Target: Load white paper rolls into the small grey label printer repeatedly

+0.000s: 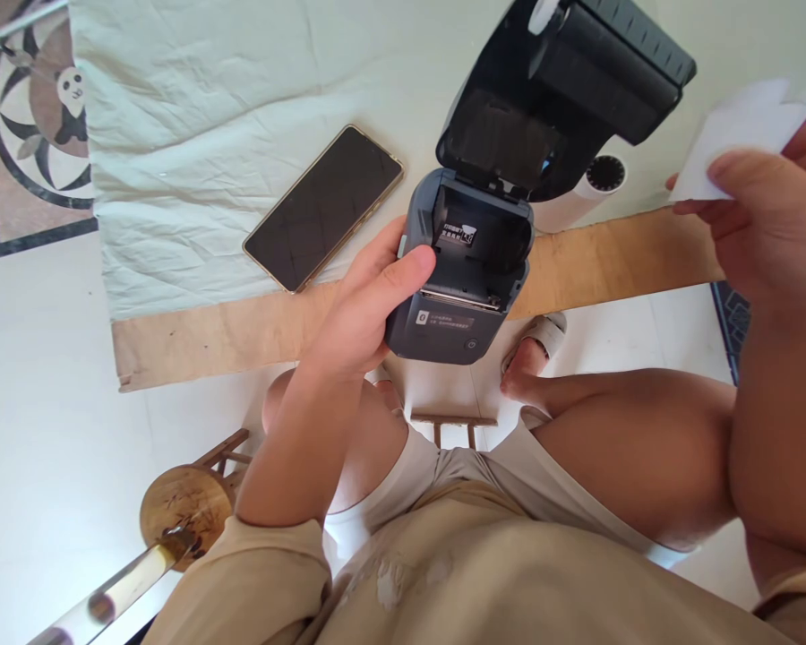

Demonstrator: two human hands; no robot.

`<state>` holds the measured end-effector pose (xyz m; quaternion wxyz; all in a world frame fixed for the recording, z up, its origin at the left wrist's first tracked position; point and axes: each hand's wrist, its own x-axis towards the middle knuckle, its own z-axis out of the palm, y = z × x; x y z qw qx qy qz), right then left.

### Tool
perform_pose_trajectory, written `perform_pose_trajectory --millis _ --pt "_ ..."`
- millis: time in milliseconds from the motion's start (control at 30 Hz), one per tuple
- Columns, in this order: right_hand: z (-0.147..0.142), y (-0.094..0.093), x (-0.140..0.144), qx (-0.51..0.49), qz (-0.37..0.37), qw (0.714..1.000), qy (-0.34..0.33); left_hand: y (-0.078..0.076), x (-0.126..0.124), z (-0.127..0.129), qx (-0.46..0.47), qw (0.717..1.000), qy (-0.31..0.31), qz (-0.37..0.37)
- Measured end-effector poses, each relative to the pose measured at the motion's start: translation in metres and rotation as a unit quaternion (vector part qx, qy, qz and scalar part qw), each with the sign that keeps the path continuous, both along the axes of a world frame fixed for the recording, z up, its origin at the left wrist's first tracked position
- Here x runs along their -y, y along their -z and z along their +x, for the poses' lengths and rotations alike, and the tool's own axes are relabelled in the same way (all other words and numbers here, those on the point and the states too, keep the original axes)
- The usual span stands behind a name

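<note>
A dark grey handheld label printer (447,327) is gripped at its left side by my left hand (376,296), the thumb over the edge of its opening. Its black lid (503,98) stands swung open, and the paper bay shows a small printed label inside with no roll in it. To the right, my right hand (766,197) pinches white paper (732,134) between thumb and fingers. The paper is slightly blurred, so I cannot tell whether it is a loose piece or a strip. A black smartphone (326,206) lies on the cloth left of the printer.
A pale green cloth (175,179) covers the table, whose bare wooden edge (208,345) faces me. Behind the printer lies a white cylinder (570,206) with a dark round end. A round wooden stool (184,511) stands at lower left. A fingertip shows at the upper right edge.
</note>
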<state>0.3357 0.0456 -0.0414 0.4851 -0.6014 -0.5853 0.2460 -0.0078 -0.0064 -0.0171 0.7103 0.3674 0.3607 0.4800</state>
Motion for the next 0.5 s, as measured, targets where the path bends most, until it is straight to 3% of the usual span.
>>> perform_pose_trajectory --millis 67,133,300,500 --pt "-0.008 -0.003 -0.001 -0.162 -0.023 0.985 -0.053 0.003 -0.002 -0.001 0.001 1.000 0.010 0.010" --pt "-0.016 -0.009 -0.001 -0.241 -0.040 0.966 -0.085 0.006 -0.003 -0.003 0.004 1.000 0.019 0.016" --pt "-0.030 -0.019 0.000 -0.246 -0.055 0.963 -0.092 0.009 -0.005 -0.004 0.003 0.999 0.025 0.029" --pt "-0.032 -0.013 -0.007 -0.205 -0.042 0.973 -0.094 0.009 -0.006 -0.003 -0.001 0.999 0.020 0.036"
